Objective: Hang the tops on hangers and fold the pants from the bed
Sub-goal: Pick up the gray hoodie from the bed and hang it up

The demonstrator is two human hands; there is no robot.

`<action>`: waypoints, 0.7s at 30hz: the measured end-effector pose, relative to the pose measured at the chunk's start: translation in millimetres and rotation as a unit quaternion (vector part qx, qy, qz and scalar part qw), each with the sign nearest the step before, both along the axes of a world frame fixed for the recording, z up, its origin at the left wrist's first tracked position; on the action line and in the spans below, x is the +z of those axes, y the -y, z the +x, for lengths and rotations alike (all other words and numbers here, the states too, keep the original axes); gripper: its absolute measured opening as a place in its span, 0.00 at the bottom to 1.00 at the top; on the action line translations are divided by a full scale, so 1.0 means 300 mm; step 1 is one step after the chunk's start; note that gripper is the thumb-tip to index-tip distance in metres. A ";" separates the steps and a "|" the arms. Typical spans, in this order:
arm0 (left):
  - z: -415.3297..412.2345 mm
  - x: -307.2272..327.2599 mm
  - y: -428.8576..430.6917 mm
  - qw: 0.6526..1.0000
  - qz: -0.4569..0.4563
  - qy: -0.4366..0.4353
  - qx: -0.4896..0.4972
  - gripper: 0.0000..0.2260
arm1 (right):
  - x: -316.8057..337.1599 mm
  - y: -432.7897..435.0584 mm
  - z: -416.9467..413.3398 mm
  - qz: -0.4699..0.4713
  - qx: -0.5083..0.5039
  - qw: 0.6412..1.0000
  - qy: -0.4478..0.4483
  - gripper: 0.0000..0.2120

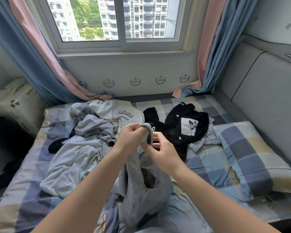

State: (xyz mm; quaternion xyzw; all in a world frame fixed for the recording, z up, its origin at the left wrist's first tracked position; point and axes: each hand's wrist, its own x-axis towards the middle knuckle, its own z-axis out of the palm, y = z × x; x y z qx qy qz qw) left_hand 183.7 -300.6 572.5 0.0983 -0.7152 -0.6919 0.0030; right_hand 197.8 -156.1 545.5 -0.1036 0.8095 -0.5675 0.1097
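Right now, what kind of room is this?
Likely a bedroom: a bed with checked sheets, a matching pillow, loose clothes on it, and a curtained window facing tower blocks.

Daylit window (pixel 119 21), blue-pink curtains (pixel 32 52), grey padded headboard (pixel 262 91)

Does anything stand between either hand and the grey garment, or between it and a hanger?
Nothing stands between them. The left hand grips the raised edge of the grey garment, and the right hand pinches it close by. No hanger is in view, so that path cannot be judged.
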 end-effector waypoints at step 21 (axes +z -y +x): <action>0.052 -0.248 0.159 0.889 -0.453 -0.059 0.032 0.07 | -0.104 -0.222 -0.119 0.073 -0.210 0.975 0.014 0.14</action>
